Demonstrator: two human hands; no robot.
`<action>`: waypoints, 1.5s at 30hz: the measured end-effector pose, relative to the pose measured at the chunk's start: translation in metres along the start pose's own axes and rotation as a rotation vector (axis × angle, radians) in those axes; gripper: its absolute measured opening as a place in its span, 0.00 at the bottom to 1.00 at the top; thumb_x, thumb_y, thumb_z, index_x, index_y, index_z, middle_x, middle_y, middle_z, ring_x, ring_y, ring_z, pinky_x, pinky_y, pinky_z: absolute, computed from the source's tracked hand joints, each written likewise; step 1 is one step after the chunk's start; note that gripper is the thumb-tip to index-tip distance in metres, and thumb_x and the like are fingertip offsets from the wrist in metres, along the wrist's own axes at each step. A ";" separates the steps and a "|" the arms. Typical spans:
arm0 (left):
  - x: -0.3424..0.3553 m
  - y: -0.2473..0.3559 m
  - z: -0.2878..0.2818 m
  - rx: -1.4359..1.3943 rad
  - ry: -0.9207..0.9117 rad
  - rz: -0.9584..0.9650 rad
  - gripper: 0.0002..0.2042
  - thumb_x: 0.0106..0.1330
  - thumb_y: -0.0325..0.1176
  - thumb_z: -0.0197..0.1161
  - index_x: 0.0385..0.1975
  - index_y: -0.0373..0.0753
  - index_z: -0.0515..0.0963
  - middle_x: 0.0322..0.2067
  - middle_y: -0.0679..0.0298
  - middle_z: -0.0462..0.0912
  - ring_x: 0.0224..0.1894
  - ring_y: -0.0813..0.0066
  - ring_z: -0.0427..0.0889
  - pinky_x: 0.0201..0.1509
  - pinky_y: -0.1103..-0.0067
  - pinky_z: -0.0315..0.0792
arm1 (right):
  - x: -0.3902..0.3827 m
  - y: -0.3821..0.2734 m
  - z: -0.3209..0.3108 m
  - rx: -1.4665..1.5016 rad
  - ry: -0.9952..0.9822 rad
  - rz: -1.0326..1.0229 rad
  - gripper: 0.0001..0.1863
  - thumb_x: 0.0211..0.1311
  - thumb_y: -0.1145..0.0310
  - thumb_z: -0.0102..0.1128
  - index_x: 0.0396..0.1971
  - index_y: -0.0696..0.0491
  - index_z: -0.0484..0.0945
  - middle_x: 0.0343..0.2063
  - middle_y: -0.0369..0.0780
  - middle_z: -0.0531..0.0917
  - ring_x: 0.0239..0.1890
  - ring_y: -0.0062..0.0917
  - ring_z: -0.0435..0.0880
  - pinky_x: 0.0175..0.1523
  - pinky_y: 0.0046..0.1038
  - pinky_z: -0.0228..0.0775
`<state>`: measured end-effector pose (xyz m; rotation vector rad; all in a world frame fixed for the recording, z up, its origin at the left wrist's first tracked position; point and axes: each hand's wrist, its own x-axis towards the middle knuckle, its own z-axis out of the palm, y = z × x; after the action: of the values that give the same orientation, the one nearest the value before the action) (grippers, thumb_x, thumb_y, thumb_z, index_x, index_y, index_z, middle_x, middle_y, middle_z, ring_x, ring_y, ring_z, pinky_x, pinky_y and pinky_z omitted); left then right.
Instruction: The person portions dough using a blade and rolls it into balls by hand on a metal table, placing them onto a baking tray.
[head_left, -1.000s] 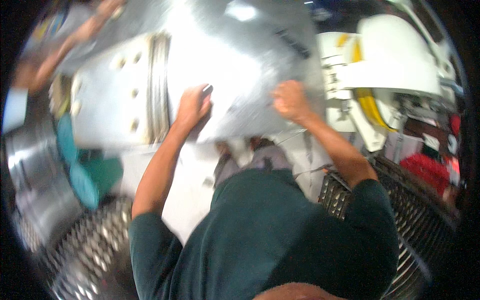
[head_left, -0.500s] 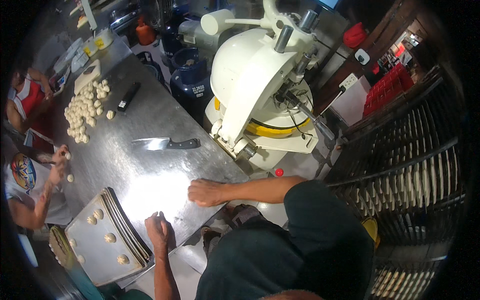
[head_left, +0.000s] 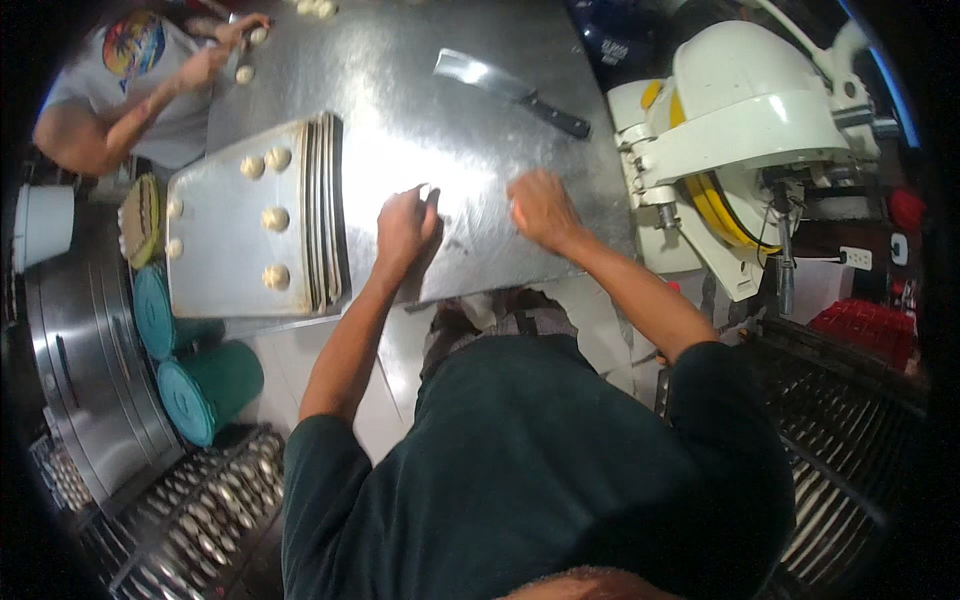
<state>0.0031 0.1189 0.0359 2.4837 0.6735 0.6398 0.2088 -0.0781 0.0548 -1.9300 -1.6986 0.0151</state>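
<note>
My left hand [head_left: 404, 232] is closed over the near part of the steel table [head_left: 470, 235], with a small pale bit showing at its fingertips. To its right, my right hand [head_left: 545, 212] is curled into a loose fist at the tabletop; what lies under its fingers is hidden. Beyond both hands a large knife [head_left: 512, 93] with a black handle lies flat. Left of my left hand stands a stack of metal baking trays [head_left: 240, 220]. Several shaped dough pieces [head_left: 275, 219] sit spaced out on the top tray.
A co-worker's hands [head_left: 205, 65] handle small dough balls [head_left: 244, 74] at the table's far left. A white and yellow machine [head_left: 740, 130] stands right of the table. Green bins [head_left: 210, 390] are at lower left, and racks [head_left: 840, 450] flank me behind.
My view has swung to the left and toward my body, so the table and trays sit higher in it. My right hand has shifted a little farther in over the table.
</note>
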 end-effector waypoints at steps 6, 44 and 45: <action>-0.002 0.056 -0.015 -0.213 0.093 -0.137 0.29 0.56 0.35 0.76 0.58 0.34 0.76 0.46 0.52 0.84 0.48 0.58 0.84 0.58 0.65 0.75 | 0.029 -0.017 -0.004 0.178 0.023 0.296 0.22 0.60 0.69 0.68 0.54 0.53 0.76 0.53 0.46 0.80 0.57 0.43 0.76 0.65 0.43 0.66; -0.057 0.033 -0.012 -0.309 0.171 -0.240 0.19 0.56 0.40 0.77 0.45 0.41 0.83 0.38 0.58 0.88 0.39 0.61 0.87 0.45 0.70 0.80 | -0.017 -0.112 -0.047 0.177 -0.518 0.427 0.20 0.72 0.55 0.58 0.46 0.59 0.79 0.25 0.57 0.83 0.32 0.57 0.85 0.38 0.51 0.75; -0.057 0.033 -0.012 -0.306 0.156 -0.257 0.19 0.56 0.40 0.77 0.46 0.41 0.84 0.39 0.58 0.88 0.40 0.60 0.88 0.46 0.70 0.80 | -0.009 -0.113 -0.045 0.183 -0.504 0.413 0.20 0.72 0.55 0.58 0.46 0.59 0.79 0.25 0.57 0.83 0.32 0.57 0.85 0.39 0.51 0.75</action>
<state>-0.0360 0.0656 0.0465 2.0411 0.8657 0.7778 0.1206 -0.0999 0.1357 -2.2172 -1.4791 0.8440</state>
